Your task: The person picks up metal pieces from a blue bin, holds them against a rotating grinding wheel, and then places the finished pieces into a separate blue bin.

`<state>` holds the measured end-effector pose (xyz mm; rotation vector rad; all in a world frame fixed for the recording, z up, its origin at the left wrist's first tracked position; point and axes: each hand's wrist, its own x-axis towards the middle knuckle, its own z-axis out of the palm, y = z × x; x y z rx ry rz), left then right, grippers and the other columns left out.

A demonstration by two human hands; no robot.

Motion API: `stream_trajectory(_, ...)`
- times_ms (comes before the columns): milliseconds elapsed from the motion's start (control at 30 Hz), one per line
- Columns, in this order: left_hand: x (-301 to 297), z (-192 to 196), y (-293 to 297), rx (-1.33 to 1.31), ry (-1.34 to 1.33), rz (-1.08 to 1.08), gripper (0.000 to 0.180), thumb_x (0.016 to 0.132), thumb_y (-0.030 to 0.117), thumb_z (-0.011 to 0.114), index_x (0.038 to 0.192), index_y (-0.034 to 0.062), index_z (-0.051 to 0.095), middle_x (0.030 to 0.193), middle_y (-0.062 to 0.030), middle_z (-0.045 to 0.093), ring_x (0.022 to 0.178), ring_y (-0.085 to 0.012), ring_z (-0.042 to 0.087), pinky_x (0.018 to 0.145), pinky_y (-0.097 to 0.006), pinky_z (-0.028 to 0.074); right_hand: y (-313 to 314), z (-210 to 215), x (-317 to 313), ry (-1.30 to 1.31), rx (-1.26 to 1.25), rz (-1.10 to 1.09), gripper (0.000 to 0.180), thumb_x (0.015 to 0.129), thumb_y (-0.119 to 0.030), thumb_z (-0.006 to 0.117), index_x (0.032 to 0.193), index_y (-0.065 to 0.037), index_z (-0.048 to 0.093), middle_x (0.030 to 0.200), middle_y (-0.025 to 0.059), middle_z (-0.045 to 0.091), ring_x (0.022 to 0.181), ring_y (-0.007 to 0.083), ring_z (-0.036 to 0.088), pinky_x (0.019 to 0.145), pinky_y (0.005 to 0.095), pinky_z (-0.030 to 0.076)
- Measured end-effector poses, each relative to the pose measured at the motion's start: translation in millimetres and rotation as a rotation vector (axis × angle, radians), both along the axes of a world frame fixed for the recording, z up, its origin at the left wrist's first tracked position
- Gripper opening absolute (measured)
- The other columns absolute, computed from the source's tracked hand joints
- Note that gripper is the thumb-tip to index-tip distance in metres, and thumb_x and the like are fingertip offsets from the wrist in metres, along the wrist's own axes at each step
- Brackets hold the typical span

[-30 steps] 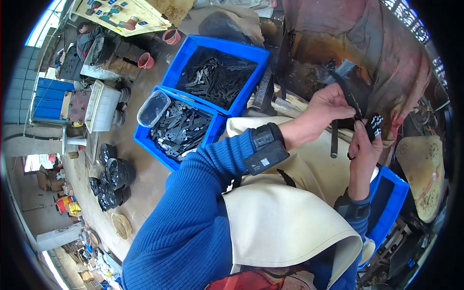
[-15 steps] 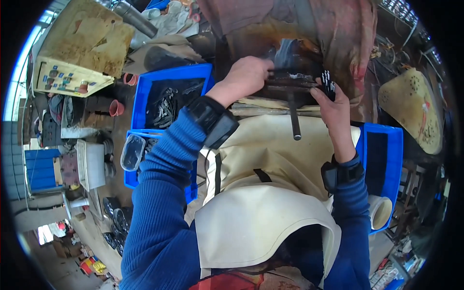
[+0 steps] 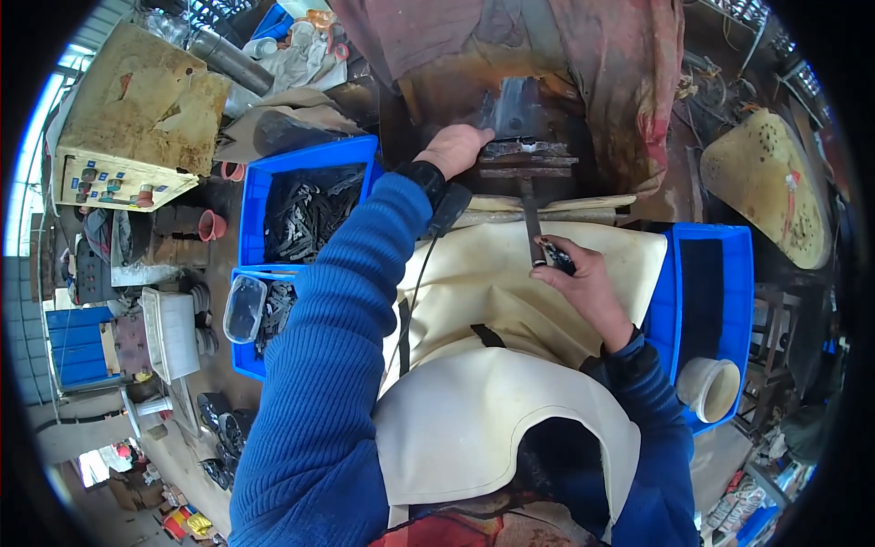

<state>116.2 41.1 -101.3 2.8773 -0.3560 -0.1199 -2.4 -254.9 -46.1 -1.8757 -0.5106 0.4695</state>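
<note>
Left hand (image 3: 463,146) rested on the rusty stacked flat metal press die (image 3: 527,157), fingers curled over its left end. Right hand (image 3: 583,278) gripped small dark metal pieces (image 3: 558,255) below it, beside the vertical steel lever (image 3: 530,219), over the cream apron (image 3: 510,301).

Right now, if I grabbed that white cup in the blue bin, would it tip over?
Probably. The white cup looks thin, empty plastic, so likely light and easy to tip. It sits at the blue bin's corner, so the walls might catch it.
</note>
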Motion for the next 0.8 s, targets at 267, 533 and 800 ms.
stream_trajectory(267, 5.7, 1.7, 6.8, 0.081, 0.051, -0.141, 0.044, 0.077, -0.001, 0.051, 0.119, 0.0085, 0.059, 0.099, -0.0199, 0.063, 0.095, -0.0376, 0.060, 0.081, -0.045, 0.048, 7.2, 5.0, -4.3, -0.466, -0.120, 0.139, 0.042, 0.074, -0.010, 0.076, 0.113, -0.010, 0.061, 0.087, 0.0125, 0.067, 0.074, 0.0257, 0.066, 0.067, 0.0317, 0.052)
stream_trajectory(533, -24.1, 51.9, 18.1, 0.122, -0.124, -0.057, 0.035, 0.075, -0.001, 0.054, 0.108, 0.0075, 0.063, 0.095, -0.0164, 0.064, 0.091, -0.0349, 0.061, 0.079, -0.042, 0.049, 10.9, 10.1, 11.5, -0.630, -0.254, 0.232, 0.045, 0.071, -0.008, 0.075, 0.113, -0.009, 0.059, 0.094, 0.0145, 0.066, 0.077, 0.0314, 0.065, 0.066, 0.0360, 0.053)
stream_trajectory(800, -131.6, 64.2, 27.0, -0.180, -0.515, 0.796, 0.029, 0.082, 0.027, 0.068, 0.099, 0.0054, 0.058, 0.089, -0.0142, 0.063, 0.080, -0.0340, 0.063, 0.066, -0.042, 0.051, 85.2, 78.6, 127.1, -0.866, -0.047, -0.150, 0.029, 0.080, -0.021, 0.073, 0.102, -0.005, 0.061, 0.083, 0.0180, 0.065, 0.075, 0.0335, 0.064, 0.064, 0.0345, 0.050)
